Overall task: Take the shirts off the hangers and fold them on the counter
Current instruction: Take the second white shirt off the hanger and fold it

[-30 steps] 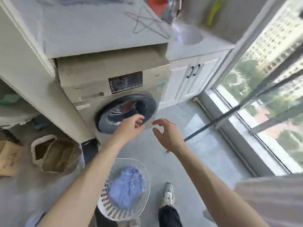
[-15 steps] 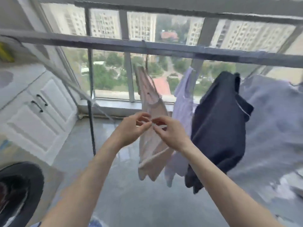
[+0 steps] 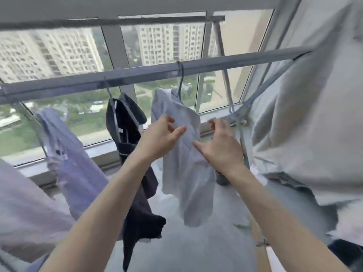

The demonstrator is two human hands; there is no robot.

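A pale blue shirt (image 3: 188, 173) hangs from a grey hanger (image 3: 180, 83) on the grey drying rail (image 3: 137, 75). My left hand (image 3: 159, 140) is at the shirt's upper left, fingers spread and touching the cloth. My right hand (image 3: 222, 148) is on its right side, fingers apart against the fabric. Neither hand clearly grips it. To the left hang a dark navy shirt (image 3: 137, 183) on its own hanger and a lavender shirt (image 3: 74, 173). The counter is out of view.
A large pale grey sheet (image 3: 304, 114) hangs close at the right. Pinkish cloth (image 3: 23, 213) fills the lower left. Behind the rail are tall windows (image 3: 59, 55) and a sill. Grey floor shows below the shirts.
My view swung from the washing machine to the drying rail and further right along it. Both hands, pinched together before, have opened and moved onto the pale blue shirt.
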